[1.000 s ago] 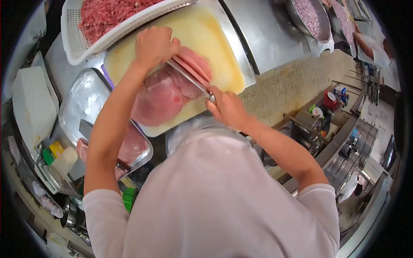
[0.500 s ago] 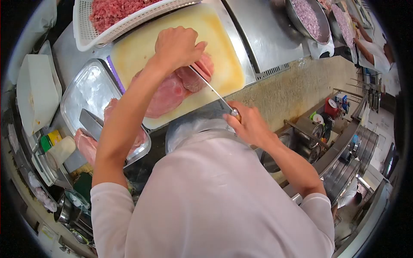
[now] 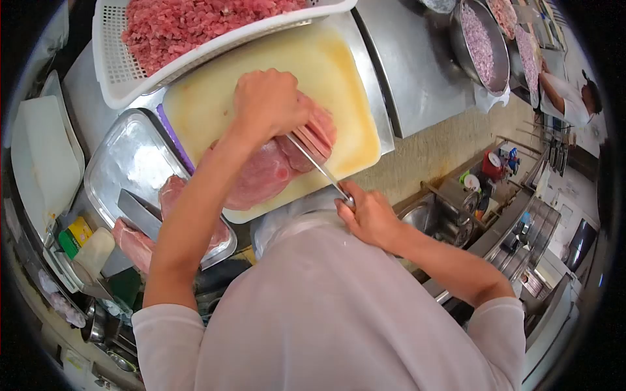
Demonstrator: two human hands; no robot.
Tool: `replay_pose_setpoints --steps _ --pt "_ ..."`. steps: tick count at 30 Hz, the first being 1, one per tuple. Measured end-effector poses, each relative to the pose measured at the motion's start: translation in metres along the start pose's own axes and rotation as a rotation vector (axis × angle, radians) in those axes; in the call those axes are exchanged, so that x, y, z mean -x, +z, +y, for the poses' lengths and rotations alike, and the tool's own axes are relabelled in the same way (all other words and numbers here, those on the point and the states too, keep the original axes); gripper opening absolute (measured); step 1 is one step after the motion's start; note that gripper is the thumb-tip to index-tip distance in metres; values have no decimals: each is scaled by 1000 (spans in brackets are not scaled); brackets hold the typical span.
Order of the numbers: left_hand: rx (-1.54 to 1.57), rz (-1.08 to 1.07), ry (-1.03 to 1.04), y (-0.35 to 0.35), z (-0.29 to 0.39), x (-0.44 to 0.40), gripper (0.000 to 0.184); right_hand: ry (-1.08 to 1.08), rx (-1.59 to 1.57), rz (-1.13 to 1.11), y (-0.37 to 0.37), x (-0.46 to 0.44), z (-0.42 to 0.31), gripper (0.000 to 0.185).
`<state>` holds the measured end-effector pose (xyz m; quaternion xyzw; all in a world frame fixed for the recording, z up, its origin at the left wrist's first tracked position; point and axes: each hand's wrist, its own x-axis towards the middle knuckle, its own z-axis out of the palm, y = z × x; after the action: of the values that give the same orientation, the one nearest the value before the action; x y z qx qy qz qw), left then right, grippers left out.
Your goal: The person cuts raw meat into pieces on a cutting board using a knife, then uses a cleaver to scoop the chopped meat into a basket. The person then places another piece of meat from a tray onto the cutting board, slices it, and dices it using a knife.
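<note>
A large piece of raw meat (image 3: 261, 174) lies on the yellowish cutting board (image 3: 215, 88), with several slices (image 3: 317, 132) at its right end. My right hand (image 3: 370, 212) is closed round the handle of a knife (image 3: 321, 167), whose blade rests in the meat beside the slices. Over the meat's upper side is my left hand (image 3: 270, 104), its fingers curled and bent down by the far end of the blade. The fingertips are hidden, so what they press or hold does not show.
A white basket (image 3: 254, 29) of chopped meat stands beyond the board. Left of it, a metal tray (image 3: 124, 153) holds meat pieces and a second knife (image 3: 138, 212). Metal bowls (image 3: 486, 72) with pinkish chopped food are at upper right, near another person (image 3: 567, 98).
The knife was drawn back toward the right, then has moved slightly forward again. My left hand has shifted right along the meat. The slices at the right end are more spread.
</note>
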<state>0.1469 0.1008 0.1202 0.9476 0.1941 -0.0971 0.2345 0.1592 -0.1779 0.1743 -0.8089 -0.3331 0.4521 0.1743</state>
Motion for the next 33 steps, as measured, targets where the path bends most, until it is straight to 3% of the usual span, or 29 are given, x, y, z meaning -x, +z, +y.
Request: replay_pose_setpoints --steps 10,12,15,23,27,33 --pt "-91 190 84 12 -28 -5 35 -218 -15 260 37 -39 32 30" --pt "-82 102 70 -2 -21 -2 35 -227 -95 241 20 -17 22 32" --pt "-124 182 127 -27 23 31 36 -170 -173 202 12 35 12 34" --pt "-64 49 106 -2 41 40 32 -15 -150 66 5 63 13 36" --pt "-19 -63 88 -6 31 26 33 55 -80 -34 -16 58 -17 37" --pt "12 -35 33 6 -12 -3 35 74 -26 -51 1 8 -28 36"
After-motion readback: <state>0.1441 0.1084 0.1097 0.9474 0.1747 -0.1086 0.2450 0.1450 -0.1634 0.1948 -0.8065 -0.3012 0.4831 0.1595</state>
